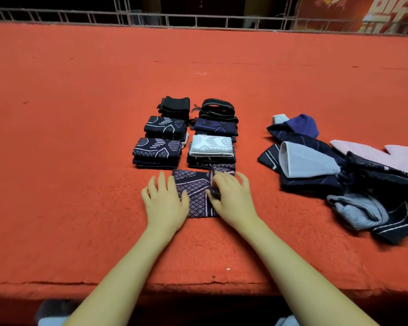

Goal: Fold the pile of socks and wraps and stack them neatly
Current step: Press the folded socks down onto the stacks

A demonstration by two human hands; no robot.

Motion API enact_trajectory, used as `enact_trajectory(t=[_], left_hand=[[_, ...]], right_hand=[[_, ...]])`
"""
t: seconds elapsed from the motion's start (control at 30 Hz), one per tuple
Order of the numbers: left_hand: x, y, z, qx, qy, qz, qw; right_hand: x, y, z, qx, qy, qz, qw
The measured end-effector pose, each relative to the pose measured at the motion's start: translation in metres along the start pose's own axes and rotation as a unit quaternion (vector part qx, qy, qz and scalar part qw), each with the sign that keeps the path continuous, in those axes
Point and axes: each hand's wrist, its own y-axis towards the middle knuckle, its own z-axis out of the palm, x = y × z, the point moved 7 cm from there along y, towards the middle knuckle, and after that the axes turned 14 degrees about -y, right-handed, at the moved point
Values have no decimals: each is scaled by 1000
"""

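Note:
A dark purple patterned sock [196, 194] lies flat on the red table [80, 161] near its front edge. My left hand [164, 203] presses flat on the sock's left edge, fingers spread. My right hand [231, 198] rests on its right side, thumb and fingers pinching a fold of the fabric. Beyond the hands stand two rows of folded items: a left row [160, 147] of dark patterned pieces and a right row [212, 142] with a white patterned piece on top. A loose pile [339, 175] of unfolded socks and wraps lies to the right.
The table's front edge [198, 285] runs just below my forearms. A metal railing [198, 20] lines the far edge, with a red banner [374, 12] behind it at the top right. Bare red surface spreads to the left and beyond the rows.

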Motion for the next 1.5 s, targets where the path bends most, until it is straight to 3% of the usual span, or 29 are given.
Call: enact_trajectory(t=[0.17,0.27,0.33,0.4,0.5,0.83,1.03,1.17,1.23,1.33,1.37,1.4,1.5], left_hand=[[2,-3,-1,5,-23,-13,1000],[3,-3,-1,-7,-47,-8,999],[3,-4,-4,-23,-46,-12,999],[2,-6,-9,-52,-15,-30,998],[8,-9,-15,-90,-19,-80,993],[2,-9,-17,-112,-11,-33,993],[-11,-7,-21,-152,33,63,986],[-33,-2,-40,-187,-92,104,973],[-49,4,-44,-120,-253,100,955],[-76,8,-18,118,-460,51,878],[-83,4,-9,173,-464,50,867],[-85,1,-4,186,-436,70,878],[-83,1,4,133,-269,168,939]], right_hand=[[3,-12,25,158,46,-22,986],[-6,-12,21,145,129,19,981],[-8,-13,23,145,56,30,987],[-7,-17,30,192,-30,23,981],[-4,-16,33,225,-58,3,973],[-2,-15,32,234,-69,-68,967],[-5,-17,24,121,-32,-10,992],[-9,-15,22,137,-5,15,990],[-20,-14,15,86,97,92,987],[-47,-23,0,-36,201,227,952],[-52,-27,-4,-57,206,254,943],[-54,-30,-8,-65,202,271,939],[-55,-34,-9,-52,155,284,945]])
